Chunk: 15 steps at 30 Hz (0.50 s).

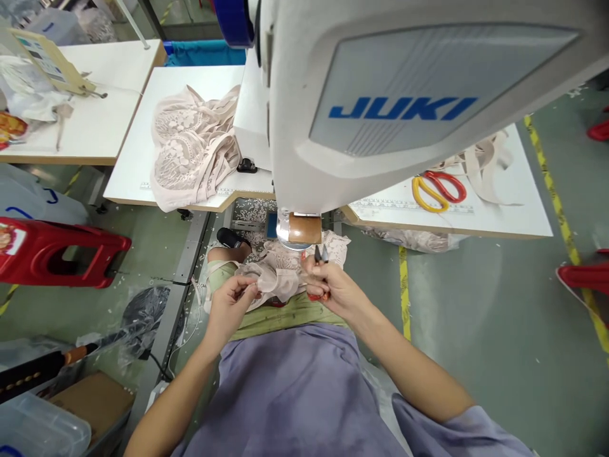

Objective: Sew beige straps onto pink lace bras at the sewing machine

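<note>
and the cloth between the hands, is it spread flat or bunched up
Bunched up: the pale cloth shows loose, rumpled folds between the left hand, which pinches it, and the right hand.

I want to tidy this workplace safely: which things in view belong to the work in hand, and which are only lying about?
Work in hand:
sheer lace cloth, in the left hand
snips, in the right hand
pale lace pile, probably, by its likeness

Apparently just lying about:
yellow-and-red-handled scissors, on the table
red stool, at the left
</note>
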Motion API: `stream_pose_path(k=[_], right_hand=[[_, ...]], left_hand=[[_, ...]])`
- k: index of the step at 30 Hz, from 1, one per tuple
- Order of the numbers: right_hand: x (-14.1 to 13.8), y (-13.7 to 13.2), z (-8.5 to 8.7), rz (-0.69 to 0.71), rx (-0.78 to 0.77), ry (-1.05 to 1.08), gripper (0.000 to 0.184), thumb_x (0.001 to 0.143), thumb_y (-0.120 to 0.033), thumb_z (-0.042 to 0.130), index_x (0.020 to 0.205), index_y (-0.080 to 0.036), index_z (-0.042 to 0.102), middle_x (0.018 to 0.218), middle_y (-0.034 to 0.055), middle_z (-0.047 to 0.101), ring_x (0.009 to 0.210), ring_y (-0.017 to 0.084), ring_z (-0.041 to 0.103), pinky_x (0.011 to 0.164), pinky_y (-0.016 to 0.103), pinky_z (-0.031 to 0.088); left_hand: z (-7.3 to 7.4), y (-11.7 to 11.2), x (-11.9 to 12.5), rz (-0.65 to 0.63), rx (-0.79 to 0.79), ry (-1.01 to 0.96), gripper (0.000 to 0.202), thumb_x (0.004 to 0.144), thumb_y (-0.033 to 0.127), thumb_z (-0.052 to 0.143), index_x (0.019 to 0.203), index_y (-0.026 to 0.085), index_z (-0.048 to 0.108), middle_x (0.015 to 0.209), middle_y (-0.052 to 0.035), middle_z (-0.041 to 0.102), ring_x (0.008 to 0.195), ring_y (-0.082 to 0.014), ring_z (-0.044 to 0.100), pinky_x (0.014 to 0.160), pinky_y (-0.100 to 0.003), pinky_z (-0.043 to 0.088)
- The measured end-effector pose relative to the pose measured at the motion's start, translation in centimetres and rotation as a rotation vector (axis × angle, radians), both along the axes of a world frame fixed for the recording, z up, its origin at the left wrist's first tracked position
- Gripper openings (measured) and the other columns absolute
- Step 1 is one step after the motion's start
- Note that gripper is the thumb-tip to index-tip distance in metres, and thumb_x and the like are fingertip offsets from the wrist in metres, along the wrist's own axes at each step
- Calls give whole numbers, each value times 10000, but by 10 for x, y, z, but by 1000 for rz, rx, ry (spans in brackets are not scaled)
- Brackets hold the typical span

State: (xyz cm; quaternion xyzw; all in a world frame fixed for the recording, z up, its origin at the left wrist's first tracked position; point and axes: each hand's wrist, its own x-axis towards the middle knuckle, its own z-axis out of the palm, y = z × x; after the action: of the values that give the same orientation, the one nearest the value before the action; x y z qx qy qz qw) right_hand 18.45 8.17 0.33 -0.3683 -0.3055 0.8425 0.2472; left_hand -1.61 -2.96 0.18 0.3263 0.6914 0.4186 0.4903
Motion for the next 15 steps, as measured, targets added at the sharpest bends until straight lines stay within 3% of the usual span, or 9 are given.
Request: stream_pose_path(k=[2,5,7,9,12,15], right_hand=[[-1,-2,5,-121,-75,98,224,721,-289,681,749,-221,470,632,-87,355,488,64,201,462,195,243],[0,-3,13,-59,-77,200,198,794,-317,687,775,-233,509,621,-81,399,465,68,217,443,205,236],[10,5,16,-40,-34,218,205,872,-314,651,750,-234,507,559,-98,283,457,74,160,435,207,196],[31,20,15,-162,35,146,261,900,-267,633,710,-228,458,573,-100,182,482,81,108,445,209,152],[80,45,1,-387,215,-160,324,869,-262,631,698,-246,357,603,-97,136,493,91,89,453,247,139],[135,62,-16,-345,637,-794,312,933,-426,497,716,-279,329,580,-77,210,449,116,234,461,316,277]], left_hand=[[0,1,2,-7,8,-65,315,851,459,732,947,161,696,806,-50,748,759,-184,723,721,-289,576],[2,4,3,1,-5,-113,335,834,469,756,940,156,698,800,-44,742,738,-170,713,705,-278,574],[4,5,1,43,-32,-145,343,817,468,775,932,153,702,797,-39,741,722,-160,707,700,-269,572],[6,3,-3,86,-60,-182,346,794,462,798,918,153,703,774,-31,737,701,-152,698,694,-264,568],[6,-3,-12,106,-82,-203,326,784,441,804,899,155,700,763,-27,735,687,-148,688,691,-264,560],[9,-6,-23,86,-84,-180,276,809,414,765,893,160,697,754,-25,728,675,-147,673,687,-273,555]])
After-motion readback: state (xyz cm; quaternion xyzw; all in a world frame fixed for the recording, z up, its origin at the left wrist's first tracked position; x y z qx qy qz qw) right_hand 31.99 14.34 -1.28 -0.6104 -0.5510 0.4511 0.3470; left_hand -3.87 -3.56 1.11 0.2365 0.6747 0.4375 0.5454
